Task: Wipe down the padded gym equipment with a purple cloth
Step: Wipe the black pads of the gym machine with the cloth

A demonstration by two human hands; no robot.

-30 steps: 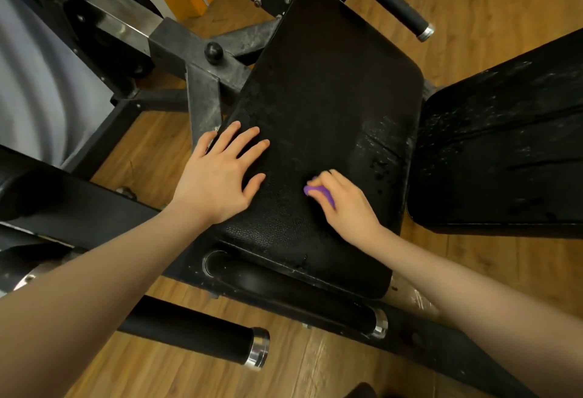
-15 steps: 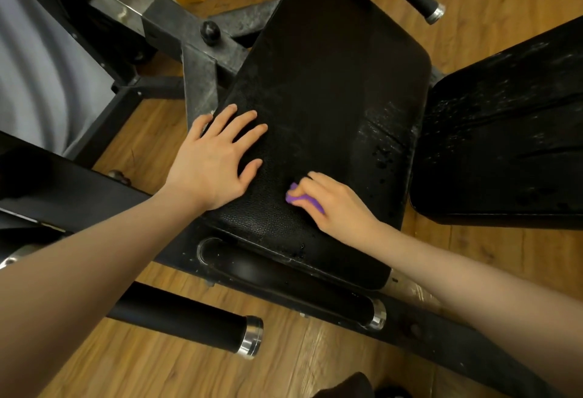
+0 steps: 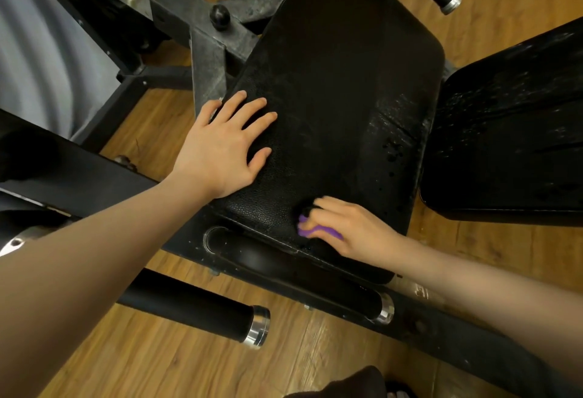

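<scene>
A black padded seat fills the middle of the view, with wet droplets on its right side. My left hand rests flat on the pad's left edge, fingers spread. My right hand grips a bunched purple cloth and presses it on the pad near its front edge. Only a small part of the cloth shows under my fingers. A second black pad, also speckled with droplets, lies to the right.
A grey steel frame with a black knob stands left of the seat. Black foam handles with chrome caps jut out below and at the top right. The floor is wood.
My right hand has slid the purple cloth toward me, down to the pad's front edge. My left hand has stayed flat on the pad's left side.
</scene>
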